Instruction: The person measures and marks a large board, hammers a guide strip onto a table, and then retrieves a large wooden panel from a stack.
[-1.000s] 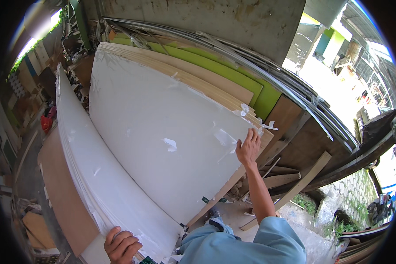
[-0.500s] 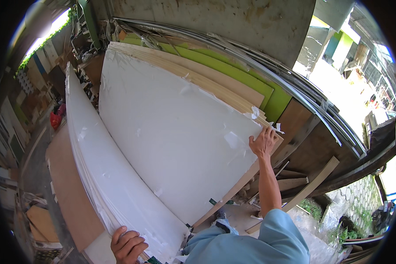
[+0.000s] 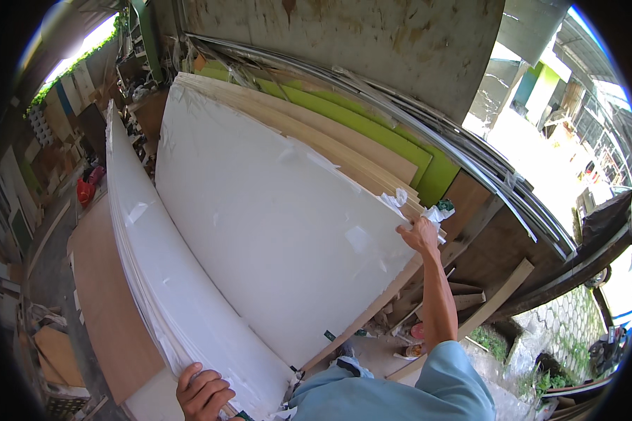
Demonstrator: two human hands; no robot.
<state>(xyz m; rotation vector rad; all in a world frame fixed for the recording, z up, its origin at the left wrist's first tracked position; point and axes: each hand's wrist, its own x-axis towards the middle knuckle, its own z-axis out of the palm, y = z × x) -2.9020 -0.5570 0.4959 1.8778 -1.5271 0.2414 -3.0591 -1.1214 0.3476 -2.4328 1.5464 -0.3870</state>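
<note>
A large white-faced board (image 3: pixel 281 224) stands leaning at the front of a stack of pale boards (image 3: pixel 295 126). My right hand (image 3: pixel 423 236) is closed at its upper right corner, fingers over the edge. Crumpled white wrapping (image 3: pixel 435 210) with a green patch sticks up beside those fingers. Several more white sheets (image 3: pixel 168 281) tilt away to the left, bowed, meeting the big board along the bottom. At their near end my left hand (image 3: pixel 203 393) is wrapped round the edge, partly cut off by the frame's lower rim.
Lime-green panels (image 3: pixel 439 172) and long metal bars (image 3: pixel 400 98) lean behind the stack. A brown board (image 3: pixel 109 295) lies left of the tilted sheets. Loose wood strips (image 3: pixel 498 298) stand at the right, and a red bag (image 3: pixel 86 192) sits at the far left.
My right hand has closed more tightly at the board's corner, and the wrapping there is bunched up higher. My left hand keeps its hold on the sheets. The view has shifted slightly.
</note>
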